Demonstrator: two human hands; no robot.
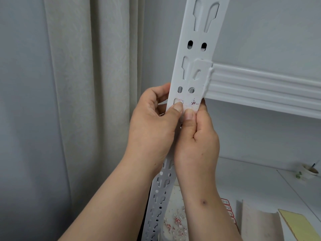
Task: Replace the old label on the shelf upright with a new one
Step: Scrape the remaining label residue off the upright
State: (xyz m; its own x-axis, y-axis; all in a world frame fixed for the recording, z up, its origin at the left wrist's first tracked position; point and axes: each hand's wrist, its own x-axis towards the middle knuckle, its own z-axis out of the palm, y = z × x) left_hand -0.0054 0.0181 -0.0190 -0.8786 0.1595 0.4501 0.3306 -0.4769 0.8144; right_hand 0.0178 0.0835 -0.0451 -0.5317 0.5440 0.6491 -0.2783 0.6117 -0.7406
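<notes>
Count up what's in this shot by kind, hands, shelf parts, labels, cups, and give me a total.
Hands: 2, left hand and right hand
Shelf uprights: 1, white upright
Shelf beams: 1, white beam
Old labels on the upright: 1, worn label
Cups: 1, paper cup
Total: 6

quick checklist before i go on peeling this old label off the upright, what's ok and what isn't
1. Old label located on the shelf upright, just below the crossbeam: ok.
2. Both thumbs at its lower edge, left hand and right hand: ok.
3. Label fully removed: not ok, it sits on the metal with red marks showing.
4. A corner lifted enough to pinch: cannot tell, the thumbs cover the edge.
5. New labels within reach: ok, a red-bordered label sheet lies below, partly hidden by the right arm.
6. Scraps collected: ok, they lie on a surface below the upright.
</notes>
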